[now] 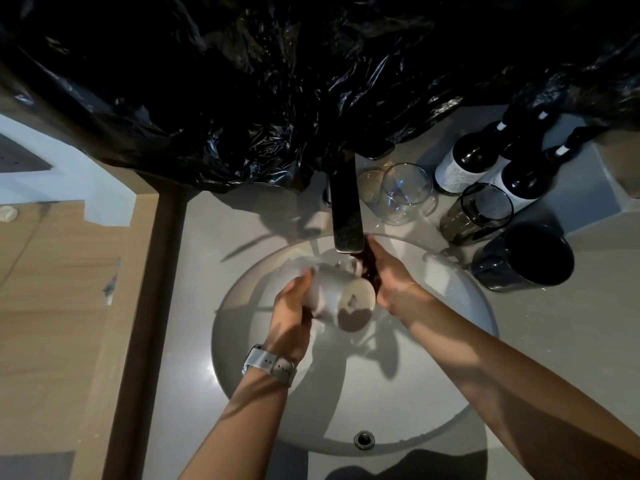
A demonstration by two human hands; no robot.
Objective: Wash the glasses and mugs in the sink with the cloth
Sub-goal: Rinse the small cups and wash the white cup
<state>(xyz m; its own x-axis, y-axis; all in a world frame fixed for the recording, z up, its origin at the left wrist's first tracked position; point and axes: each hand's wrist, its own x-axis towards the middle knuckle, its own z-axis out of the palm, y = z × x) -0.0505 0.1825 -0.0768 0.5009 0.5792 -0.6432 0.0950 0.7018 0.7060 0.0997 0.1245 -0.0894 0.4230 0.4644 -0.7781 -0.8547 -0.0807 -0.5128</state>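
Holding white mug (341, 299) tipped over the sink (478, 299) under the tap (346, 209), left hand (294, 306) wrapped round its base end. Mouth faces my right hand (389, 275), which grips the dark cloth (370, 268) beside the rim, nearer for wiping inside.

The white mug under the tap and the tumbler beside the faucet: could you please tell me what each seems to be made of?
The white mug looks like glazed ceramic: opaque, with a soft sheen; the left hand holds it. The tumbler is apparently clear glass: the counter shows through it and its rim catches bright highlights. Clear plastic cannot be ruled out.
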